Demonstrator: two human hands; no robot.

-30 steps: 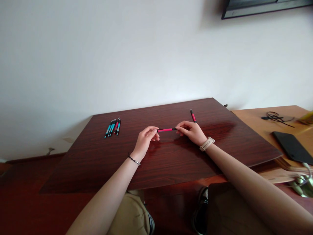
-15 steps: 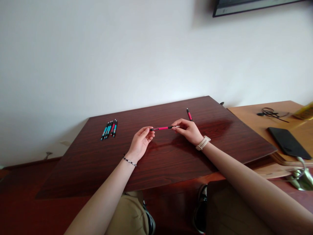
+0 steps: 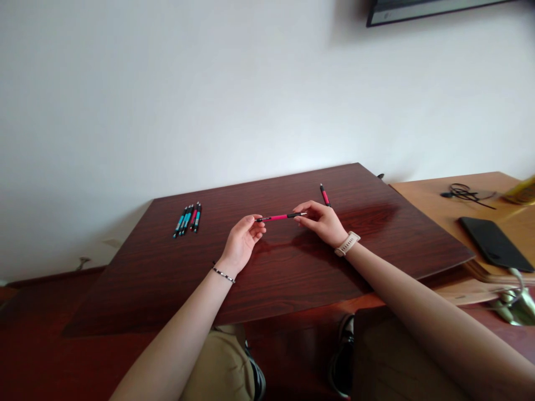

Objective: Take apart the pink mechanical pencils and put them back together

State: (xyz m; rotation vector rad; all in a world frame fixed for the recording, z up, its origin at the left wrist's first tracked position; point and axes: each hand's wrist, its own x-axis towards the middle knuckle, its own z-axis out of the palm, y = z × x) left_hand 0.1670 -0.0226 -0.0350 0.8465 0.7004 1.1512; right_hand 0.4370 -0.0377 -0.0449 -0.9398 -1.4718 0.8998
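Note:
A pink and black pen [image 3: 277,217] is held level above the dark table [image 3: 251,289], its pale metal tip pointing right. My left hand [image 3: 241,239] pinches the black end between thumb and fingers. At the tip end, the thumb and forefinger of my right hand [image 3: 318,221] close round the black grip, with the point showing between them. Just beyond my right hand lies a second pink and black pen [image 3: 325,195], its near end hidden by the hand. Several pens, mostly turquoise with some pink [image 3: 187,219], lie side by side at the table's far left.
A lighter wooden desk [image 3: 434,195] adjoins on the right. It holds a black flat device [image 3: 495,243], a coiled black cable [image 3: 463,192] and something yellow [image 3: 520,191]. A white wall [image 3: 209,100] rises behind the table, with a screen's edge [image 3: 438,12] above.
The pen has turned slightly in my fingers, and its tip shows a little differently between my right thumb and forefinger. Both hands stay almost in place. The view has shifted slightly.

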